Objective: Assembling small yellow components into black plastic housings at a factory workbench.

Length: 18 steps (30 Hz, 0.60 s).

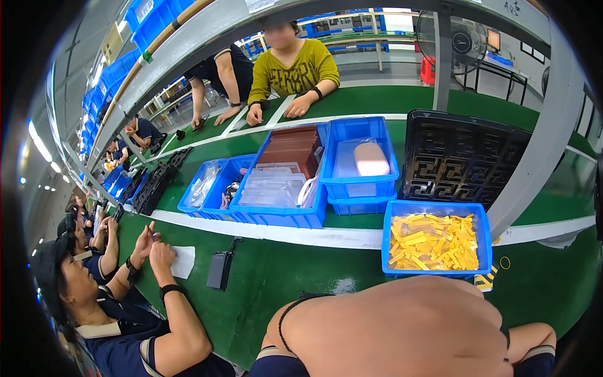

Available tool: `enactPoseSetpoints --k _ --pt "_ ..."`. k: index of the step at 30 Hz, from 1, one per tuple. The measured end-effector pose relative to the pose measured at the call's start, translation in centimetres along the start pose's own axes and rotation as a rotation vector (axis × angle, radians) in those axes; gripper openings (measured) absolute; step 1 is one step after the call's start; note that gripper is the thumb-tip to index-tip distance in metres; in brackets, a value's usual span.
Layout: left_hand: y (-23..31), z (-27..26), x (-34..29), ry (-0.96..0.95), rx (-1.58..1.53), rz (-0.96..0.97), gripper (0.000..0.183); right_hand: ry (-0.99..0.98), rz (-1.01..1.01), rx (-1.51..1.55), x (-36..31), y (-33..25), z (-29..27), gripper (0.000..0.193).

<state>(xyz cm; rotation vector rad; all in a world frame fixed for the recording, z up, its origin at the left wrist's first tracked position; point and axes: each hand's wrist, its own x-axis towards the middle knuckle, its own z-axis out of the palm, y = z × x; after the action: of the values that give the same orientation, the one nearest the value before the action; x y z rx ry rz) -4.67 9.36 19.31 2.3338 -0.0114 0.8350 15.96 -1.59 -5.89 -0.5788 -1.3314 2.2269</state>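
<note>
A large bare patch of skin close to the camera fills the bottom middle. It seems to be the back of my left hand (402,333), with a thin dark cord at the wrist; its fingers do not show. My right forearm (532,336) comes in at the lower right above a dark sleeve cuff, and the hand at its end is hidden behind this patch. What either hand holds, if anything, cannot be made out. Just beyond stands a blue bin (387,248) of yellow strips (433,242). A black-and-yellow striped piece (485,281) lies by its corner.
Blue bins (276,217) holding brown pieces, clear cases and bags line the shelf. A black moulded tray (465,160) leans beside a metal post (534,132). At left, a co-worker (144,308) works near a black box (219,270) and white paper (183,262). People stand across the bench.
</note>
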Motion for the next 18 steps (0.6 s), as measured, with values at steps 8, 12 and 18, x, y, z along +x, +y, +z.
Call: enactPoseSetpoints --k 8,12,18 --pt "-4.7 4.1 1.1 0.393 -0.648 0.779 0.018 -0.047 0.112 0.096 0.5 -1.0 0.3 0.022" --pt "-5.9 1.6 2.3 0.150 -0.611 0.867 0.022 0.099 0.063 0.080 1.6 -6.6 2.9 0.018" --pt "-3.5 -0.2 0.2 0.112 -0.620 0.465 0.025 0.086 0.089 0.108 1.6 -6.7 3.4 0.018"
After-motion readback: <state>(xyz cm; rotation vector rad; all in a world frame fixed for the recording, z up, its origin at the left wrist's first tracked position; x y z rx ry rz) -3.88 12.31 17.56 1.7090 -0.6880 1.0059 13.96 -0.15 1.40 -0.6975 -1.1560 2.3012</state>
